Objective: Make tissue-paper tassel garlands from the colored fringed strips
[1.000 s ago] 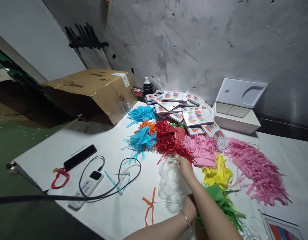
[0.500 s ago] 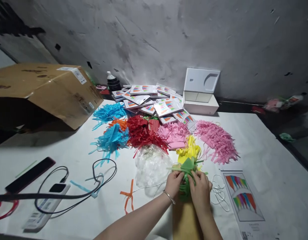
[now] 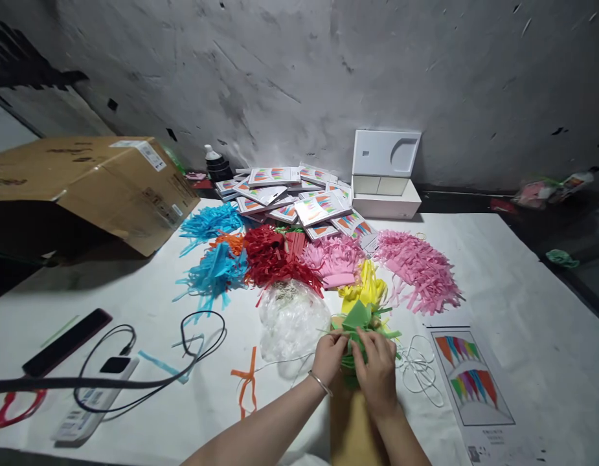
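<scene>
My left hand (image 3: 329, 355) pinches the left side of a green fringed paper tassel (image 3: 358, 317). Bent over the same tassel from the right, the fingers of my right hand (image 3: 379, 366) are closed on it, partly hiding it. Beneath both hands lies a brown cardboard strip (image 3: 350, 421). A white string (image 3: 418, 369) is coiled to the right, and more string runs left to an orange tassel (image 3: 250, 382). Just beyond the hands are a yellow fringed bundle (image 3: 364, 288) and a clear plastic bag (image 3: 294, 323).
Pink (image 3: 418, 268), red (image 3: 274, 255) and blue (image 3: 214, 268) fringe bundles lie behind. Further back are piled printed packets (image 3: 323, 207) and an open white box (image 3: 386, 197). At left are a cardboard box (image 3: 109, 188), phone (image 3: 66, 340), cabled power bank (image 3: 98, 401) and red-handled scissors (image 3: 20, 408). A printed bag (image 3: 469, 382) lies right.
The whole view has shifted slightly. Both hands remain on the green tassel, their fingers moving only a little.
</scene>
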The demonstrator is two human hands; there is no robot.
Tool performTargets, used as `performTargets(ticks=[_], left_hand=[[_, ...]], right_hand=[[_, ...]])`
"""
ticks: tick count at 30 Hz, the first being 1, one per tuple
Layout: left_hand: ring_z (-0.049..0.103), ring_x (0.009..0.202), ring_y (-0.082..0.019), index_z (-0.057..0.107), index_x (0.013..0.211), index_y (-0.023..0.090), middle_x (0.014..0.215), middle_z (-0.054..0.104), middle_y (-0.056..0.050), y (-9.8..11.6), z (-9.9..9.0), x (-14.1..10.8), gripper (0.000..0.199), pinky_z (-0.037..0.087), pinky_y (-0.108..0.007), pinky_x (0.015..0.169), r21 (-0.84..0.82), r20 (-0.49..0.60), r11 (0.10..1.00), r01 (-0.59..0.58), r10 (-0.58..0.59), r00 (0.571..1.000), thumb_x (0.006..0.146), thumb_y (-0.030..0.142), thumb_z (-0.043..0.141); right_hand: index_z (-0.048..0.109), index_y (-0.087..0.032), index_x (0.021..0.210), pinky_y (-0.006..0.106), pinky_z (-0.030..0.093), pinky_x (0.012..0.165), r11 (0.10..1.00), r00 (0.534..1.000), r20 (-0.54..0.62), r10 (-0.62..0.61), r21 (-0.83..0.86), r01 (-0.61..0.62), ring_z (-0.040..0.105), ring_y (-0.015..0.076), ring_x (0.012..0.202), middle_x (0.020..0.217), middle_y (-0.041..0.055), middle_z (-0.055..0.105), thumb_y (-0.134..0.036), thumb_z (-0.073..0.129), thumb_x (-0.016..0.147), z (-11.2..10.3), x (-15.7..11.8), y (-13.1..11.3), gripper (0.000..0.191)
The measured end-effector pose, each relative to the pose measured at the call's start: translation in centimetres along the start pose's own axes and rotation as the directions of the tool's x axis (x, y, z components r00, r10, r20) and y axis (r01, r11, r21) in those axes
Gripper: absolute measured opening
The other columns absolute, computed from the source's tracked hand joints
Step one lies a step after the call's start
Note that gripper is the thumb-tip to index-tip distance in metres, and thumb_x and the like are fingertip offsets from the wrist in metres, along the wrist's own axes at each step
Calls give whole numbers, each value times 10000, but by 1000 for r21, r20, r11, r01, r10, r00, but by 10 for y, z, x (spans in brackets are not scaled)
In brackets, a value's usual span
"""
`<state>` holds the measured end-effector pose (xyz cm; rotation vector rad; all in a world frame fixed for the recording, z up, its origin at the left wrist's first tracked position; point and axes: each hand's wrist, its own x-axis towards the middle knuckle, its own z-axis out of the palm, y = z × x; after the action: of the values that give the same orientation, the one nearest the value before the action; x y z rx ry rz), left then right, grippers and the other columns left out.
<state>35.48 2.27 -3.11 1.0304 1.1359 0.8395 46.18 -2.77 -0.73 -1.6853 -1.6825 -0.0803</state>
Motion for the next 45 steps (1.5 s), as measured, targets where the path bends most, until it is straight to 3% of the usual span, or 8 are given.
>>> performTargets(ticks=[3,10,15,18,23,28,32,45], left_hand=[[554,612,-152,673,647,158,610,631,-5,5,-2,-4,248,433,-252,625,105,-2,992,-68,69,998,768,334,546],[594,663,-166,684,794,159,710,673,-25,22,-18,4,285,444,-242,630,357,10,903,-240,254,967,853,327,461],[545,562,-143,646,678,172,570,602,1,35,-30,8,266,392,-220,563,519,28,810,-273,304,952,840,282,465],[555,582,-146,641,658,186,590,615,-6,37,-24,3,256,396,-224,584,570,76,757,-318,336,939,831,240,459],[614,715,-168,682,819,193,784,692,-46,40,-14,-4,234,441,-244,681,536,173,740,-408,376,910,857,247,458],[615,695,-178,692,857,189,779,703,-49,51,-29,-2,262,449,-261,652,561,48,764,-318,353,934,875,297,454],[607,847,-220,701,817,205,858,707,-58,53,-37,-2,210,449,-329,795,603,1,724,-335,420,908,823,316,523],[563,655,-156,683,762,141,691,649,-25,31,-12,-12,368,464,-251,635,170,82,977,-126,113,990,801,477,536]], right_hand=[[538,-177,1191,391,401,847,999,992,-128,-10,44,16,554,214,913,952,96,613,-184,507,893,-4,4,2,299],[529,-194,1242,431,342,932,967,946,199,-254,76,244,556,212,970,957,73,664,-162,462,886,-6,-2,19,364],[667,-177,924,547,293,897,952,989,12,148,-271,-140,528,298,1001,991,136,638,-220,481,871,-26,-7,52,198],[632,-176,1054,516,338,896,967,985,-122,119,-210,-143,526,290,1029,1052,144,616,-180,468,875,-34,0,42,242],[504,-196,1247,389,417,893,978,979,73,-189,101,181,549,208,1035,1089,94,622,-72,378,863,-16,13,-2,423],[622,-179,1028,450,367,811,990,983,185,15,-141,11,551,264,935,934,105,664,-40,421,778,-7,0,23,350],[645,-185,988,447,340,776,938,982,-28,187,-293,-187,538,289,959,1087,141,630,-100,419,817,-26,-7,52,296],[656,-187,856,355,399,738,991,997,32,64,114,-67,534,197,773,787,51,618,-180,452,913,2,12,-16,211]])
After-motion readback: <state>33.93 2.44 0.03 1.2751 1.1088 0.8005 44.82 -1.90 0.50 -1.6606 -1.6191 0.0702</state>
